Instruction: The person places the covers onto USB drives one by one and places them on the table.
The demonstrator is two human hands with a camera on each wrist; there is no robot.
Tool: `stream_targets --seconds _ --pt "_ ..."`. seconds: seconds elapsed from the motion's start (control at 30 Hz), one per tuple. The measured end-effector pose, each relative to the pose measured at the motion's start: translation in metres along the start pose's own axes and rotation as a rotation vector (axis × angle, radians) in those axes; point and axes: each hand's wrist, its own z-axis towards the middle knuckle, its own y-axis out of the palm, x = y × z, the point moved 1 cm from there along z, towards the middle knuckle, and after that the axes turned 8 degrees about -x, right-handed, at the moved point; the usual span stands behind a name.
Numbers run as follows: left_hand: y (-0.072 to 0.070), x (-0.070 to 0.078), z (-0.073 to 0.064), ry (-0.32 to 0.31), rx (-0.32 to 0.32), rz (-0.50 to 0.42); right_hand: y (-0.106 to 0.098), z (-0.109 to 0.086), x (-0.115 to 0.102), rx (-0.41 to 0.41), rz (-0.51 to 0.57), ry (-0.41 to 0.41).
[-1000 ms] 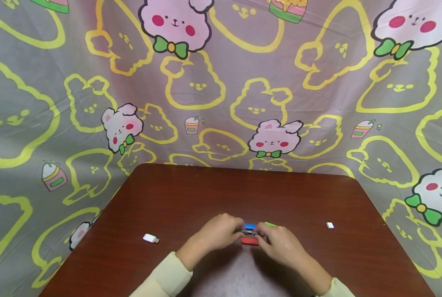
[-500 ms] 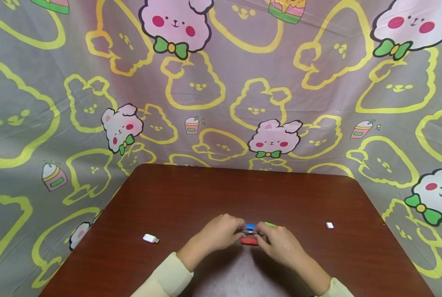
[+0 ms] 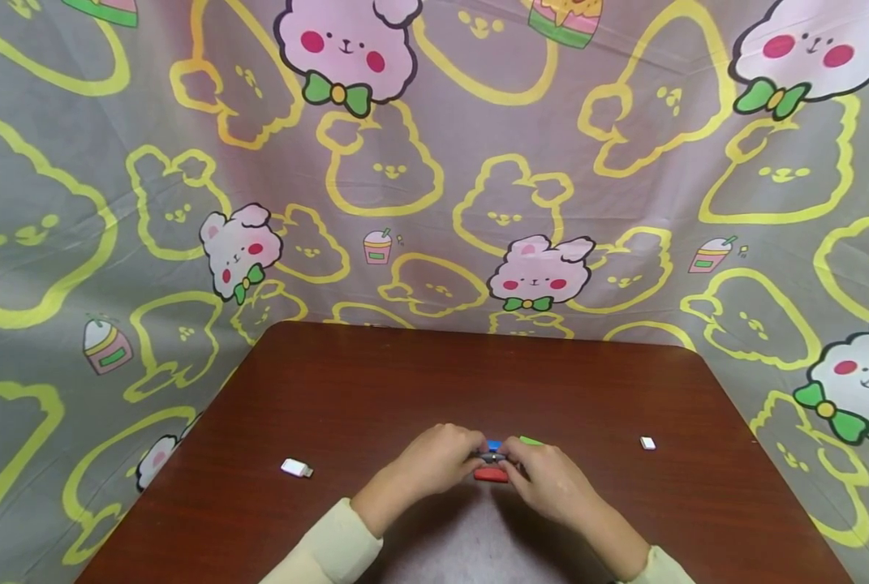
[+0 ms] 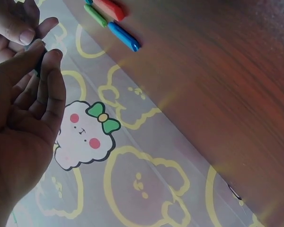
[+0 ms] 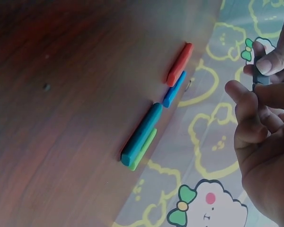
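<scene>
A dark grey USB stick (image 3: 492,457) is held up between both hands, a small glint of metal showing at its middle. My left hand (image 3: 437,458) pinches its left end between thumb and fingers, and my right hand (image 3: 560,478) pinches the right end. Fingers cover much of it in both wrist views. Beyond and below the hands lie a red stick-shaped piece (image 5: 180,64), a blue one (image 5: 174,89), a longer teal one (image 5: 142,135) and a light green one (image 5: 144,149) on the table.
A white USB stick (image 3: 297,468) with its metal plug bare lies at the left of the brown table (image 3: 405,373). On the right is a small white piece (image 3: 648,443), like a cap. A patterned curtain (image 3: 434,186) hangs behind the table.
My left hand has edged slightly right towards the right hand. Less metal shows at the middle of the dark grey USB stick. The right hand stays nearly still.
</scene>
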Motion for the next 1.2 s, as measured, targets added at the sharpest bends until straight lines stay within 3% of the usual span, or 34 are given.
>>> stream_targets --seconds 0.23,0.5,0.63,0.9,1.2 --pt "-0.001 0.007 0.001 0.051 0.058 0.089 0.002 -0.001 -0.001 0.088 -0.025 -0.135" --pt "-0.006 0.013 0.002 0.095 0.144 0.139 0.000 -0.001 -0.002 0.169 -0.021 -0.176" --pt "-0.006 0.014 0.002 0.083 0.122 0.141 0.000 -0.003 0.000 0.147 -0.011 -0.167" --pt "-0.006 0.011 0.004 0.054 0.042 0.050 -0.004 -0.007 0.004 0.103 -0.033 -0.091" --pt "-0.004 0.011 0.007 0.038 0.032 0.031 -0.008 -0.009 0.008 0.139 -0.069 -0.127"
